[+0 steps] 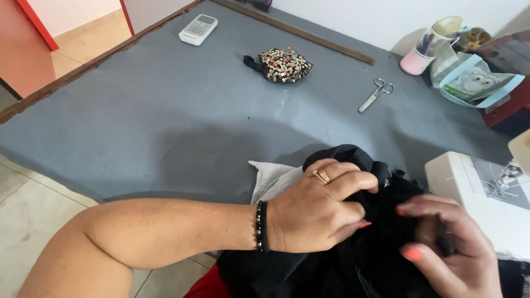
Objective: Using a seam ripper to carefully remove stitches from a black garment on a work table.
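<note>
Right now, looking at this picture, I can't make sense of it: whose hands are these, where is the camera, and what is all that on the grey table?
No machine here: a person wears a camera on the head, looking down at their own hands. The left hand, with a gold ring and a beaded bracelet, pinches a piece of black fabric; the right hand grips the same cloth. On the grey cloth-covered table lie a white remote control, a black sequinned patch, silver scissors and a pink cup of pens. A white sewing machine stands at the right.
</note>
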